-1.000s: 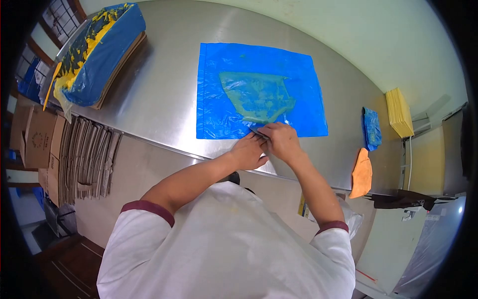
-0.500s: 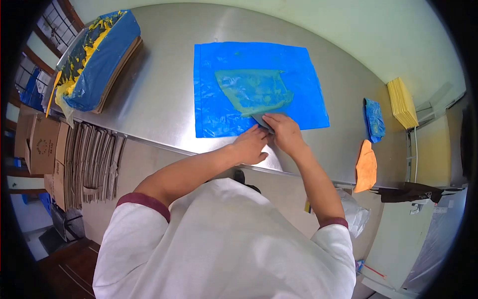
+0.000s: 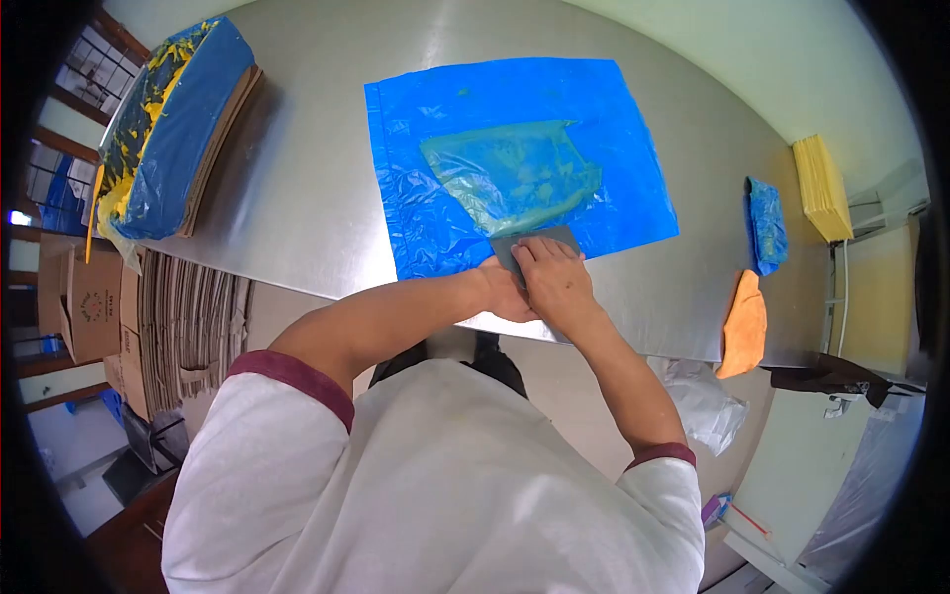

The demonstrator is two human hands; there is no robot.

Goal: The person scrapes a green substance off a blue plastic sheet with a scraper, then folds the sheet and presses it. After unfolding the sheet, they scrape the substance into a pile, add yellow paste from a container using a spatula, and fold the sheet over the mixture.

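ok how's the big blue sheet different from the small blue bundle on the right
The blue sheet is much larger than the blue bundle. The blue sheet lies spread out, mostly flat with some wrinkles, while the blue bundle looks folded or crumpled into a narrow strip. Both look thin and slightly shiny, and both rest on the metal table.

At ten o'clock on the tabletop (image 3: 317, 158), a blue-lined container (image 3: 188, 139) holding yellow material (image 3: 158, 104) sits by brown cardboard (image 3: 223, 145). Upright cardboard sheets (image 3: 188, 322) stand at nine o'clock beside a carton (image 3: 94, 302). Toward three o'clock are a yellow stack (image 3: 822, 188), a crumpled blue bundle (image 3: 767, 226) and an orange piece (image 3: 744, 325); a clear bag (image 3: 708, 408) lies at four o'clock.
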